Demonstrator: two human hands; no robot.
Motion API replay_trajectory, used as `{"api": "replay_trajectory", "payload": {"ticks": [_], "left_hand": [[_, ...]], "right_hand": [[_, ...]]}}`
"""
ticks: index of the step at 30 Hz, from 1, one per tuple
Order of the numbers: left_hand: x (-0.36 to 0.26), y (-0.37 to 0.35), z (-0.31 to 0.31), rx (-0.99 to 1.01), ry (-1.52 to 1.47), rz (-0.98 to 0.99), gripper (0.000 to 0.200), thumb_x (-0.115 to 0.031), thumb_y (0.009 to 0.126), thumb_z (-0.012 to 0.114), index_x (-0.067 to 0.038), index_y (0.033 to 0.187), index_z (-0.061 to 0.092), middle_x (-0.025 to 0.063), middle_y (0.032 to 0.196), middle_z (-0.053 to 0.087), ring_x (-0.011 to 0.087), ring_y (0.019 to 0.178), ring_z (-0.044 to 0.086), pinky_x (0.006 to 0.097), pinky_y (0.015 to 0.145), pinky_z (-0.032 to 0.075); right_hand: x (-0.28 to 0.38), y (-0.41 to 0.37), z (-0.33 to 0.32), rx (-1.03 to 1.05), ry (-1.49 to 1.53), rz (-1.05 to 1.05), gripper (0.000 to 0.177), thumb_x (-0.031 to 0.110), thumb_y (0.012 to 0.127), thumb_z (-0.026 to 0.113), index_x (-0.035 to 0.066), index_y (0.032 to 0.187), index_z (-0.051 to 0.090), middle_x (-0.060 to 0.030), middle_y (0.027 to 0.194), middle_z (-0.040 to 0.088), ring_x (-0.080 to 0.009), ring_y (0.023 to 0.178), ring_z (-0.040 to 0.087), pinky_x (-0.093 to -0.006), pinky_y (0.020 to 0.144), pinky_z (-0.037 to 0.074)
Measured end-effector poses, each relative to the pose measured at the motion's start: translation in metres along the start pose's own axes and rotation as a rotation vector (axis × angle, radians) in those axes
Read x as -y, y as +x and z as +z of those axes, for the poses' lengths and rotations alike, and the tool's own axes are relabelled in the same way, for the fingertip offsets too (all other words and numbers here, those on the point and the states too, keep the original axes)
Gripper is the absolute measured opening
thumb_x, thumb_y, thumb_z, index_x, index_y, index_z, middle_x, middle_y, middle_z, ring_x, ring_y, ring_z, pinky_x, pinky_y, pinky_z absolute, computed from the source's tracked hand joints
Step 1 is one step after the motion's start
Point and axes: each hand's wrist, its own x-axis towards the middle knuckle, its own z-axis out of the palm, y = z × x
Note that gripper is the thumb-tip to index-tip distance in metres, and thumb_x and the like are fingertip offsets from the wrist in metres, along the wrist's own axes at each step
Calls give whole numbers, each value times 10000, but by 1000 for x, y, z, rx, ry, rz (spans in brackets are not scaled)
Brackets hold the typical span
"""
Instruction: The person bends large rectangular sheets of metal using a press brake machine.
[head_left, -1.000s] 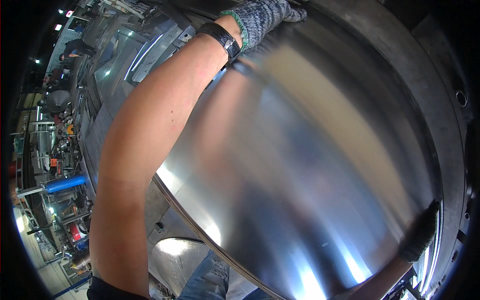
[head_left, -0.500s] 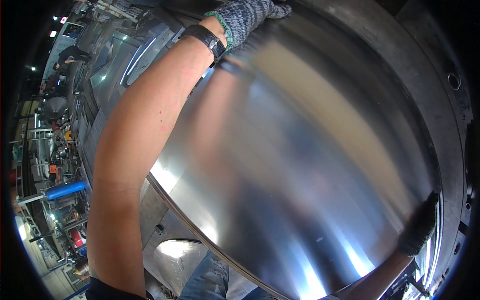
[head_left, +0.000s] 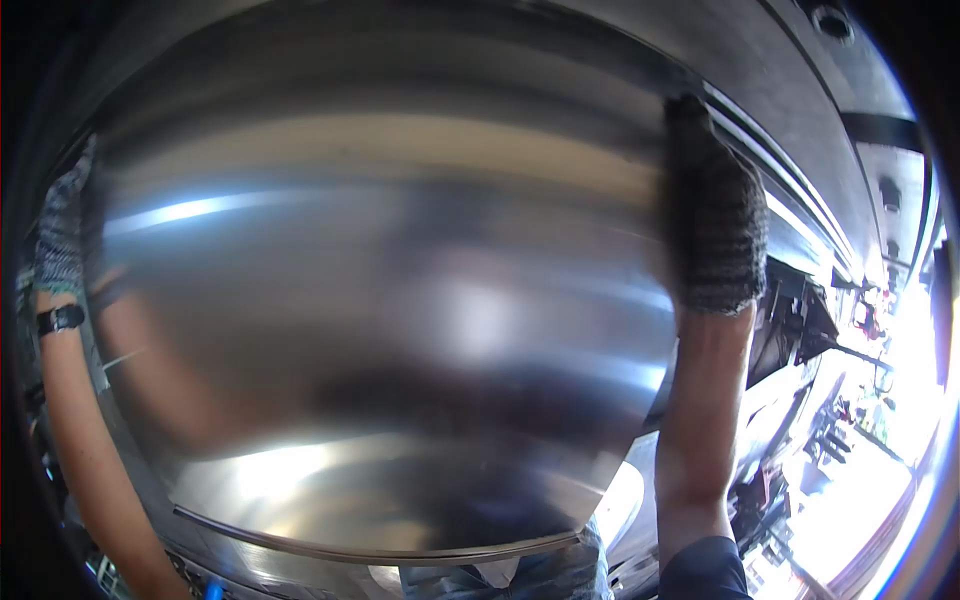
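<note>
A large, shiny metal sheet (head_left: 400,300) fills the middle of the view, its lower edge near the person's jeans. At its left edge is my left hand (head_left: 65,225), in a grey knitted glove, with a black watch on the wrist. My right hand (head_left: 718,205), in a darker knitted glove, lies along the sheet's right side, its fingertips near the upper right edge. The fingers of both hands point away from me. Shadow and blur hide how the fingers of each hand are placed against the sheet.
A grey metal machine body (head_left: 860,90) with round holes curves round the upper right. Dark metal parts (head_left: 800,310) stand beyond my right forearm. Jeans-clad legs (head_left: 560,575) are below the sheet's lower edge.
The view has swung to the right. The sheet now lies more level across it, with my left hand at the far left and my right hand higher in the view.
</note>
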Motion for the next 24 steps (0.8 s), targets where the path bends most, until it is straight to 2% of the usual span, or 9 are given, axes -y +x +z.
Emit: {"api": "replay_trajectory", "payload": {"ticks": [3, 5, 7, 8, 10, 15, 20, 23, 24], "left_hand": [[3, 10, 2, 22, -219, 16, 704, -280, 1024, 408, -66, 1575, 25, 75, 1656, 53, 275, 1509, 125, 429, 1221, 167], [10, 4, 12, 55, -431, 55, 698, -252, 1023, 404, -62, 1573, 19, 74, 1656, 49, 252, 1515, 98, 415, 1235, 122], [19, -5, 15, 95, -642, 100, 692, -224, 1022, 399, -58, 1571, 13, 73, 1656, 45, 230, 1520, 72, 402, 1248, 78], [67, -1, -3, 84, 141, 351, 673, -154, 1016, 395, -47, 1568, 25, 69, 1656, 37, 224, 1523, 45, 379, 1250, 63], [34, 2, 10, 43, 11, 305, 668, -136, 1013, 400, -43, 1567, 38, 73, 1655, 44, 227, 1523, 39, 392, 1251, 51], [23, -4, 21, 42, -164, 247, 666, -97, 1007, 408, -31, 1563, 49, 83, 1653, 56, 232, 1522, 43, 404, 1251, 24], [73, -2, 2, 93, -251, 343, 637, -139, 1023, 384, -34, 1564, 65, 84, 1652, 72, 227, 1521, 64, 386, 1251, 55], [-59, -27, 24, 83, -217, 338, 638, -148, 1024, 385, -32, 1564, 66, 87, 1651, 75, 230, 1521, 66, 388, 1251, 53], [-47, -25, 21, 77, -199, 337, 638, -153, 1025, 386, -30, 1564, 67, 89, 1650, 77, 231, 1520, 67, 389, 1252, 52]], "right_hand": [[-2, -4, 3, -24, 223, 77, 298, 168, 988, 529, 92, 1237, 673, -146, 1186, 690, -280, 1116, 661, -365, 945, 518], [7, -2, -8, 122, -17, 29, 379, 44, 1001, 450, 11, 1365, 551, -138, 1348, 603, -184, 1267, 566, -300, 1087, 427], [12, 0, -11, 144, -43, 43, 368, 56, 1006, 456, 9, 1356, 559, -141, 1340, 608, -192, 1258, 574, -299, 1085, 429], [10, 0, -9, 136, 45, 79, 364, 59, 998, 481, 17, 1348, 570, -137, 1336, 611, -200, 1250, 580, -301, 1078, 436], [4, -2, -9, 129, 135, 118, 360, 63, 989, 506, 25, 1339, 581, -133, 1332, 614, -209, 1243, 587, -302, 1072, 443], [2, -2, -8, 92, -140, -40, 338, 82, 984, 523, 36, 1307, 608, -124, 1287, 641, -215, 1201, 610, -317, 1046, 461], [2, -2, -7, 61, -103, -46, 322, 105, 983, 529, 55, 1286, 625, -133, 1233, 660, -237, 1145, 630, -333, 1002, 483], [2, -2, -6, 44, -85, -49, 313, 119, 982, 532, 66, 1274, 634, -138, 1201, 671, -250, 1111, 643, -342, 975, 495], [1, -1, -5, 39, -78, -50, 311, 124, 982, 533, 70, 1270, 638, -139, 1190, 675, -255, 1099, 647, -345, 966, 500]]}}
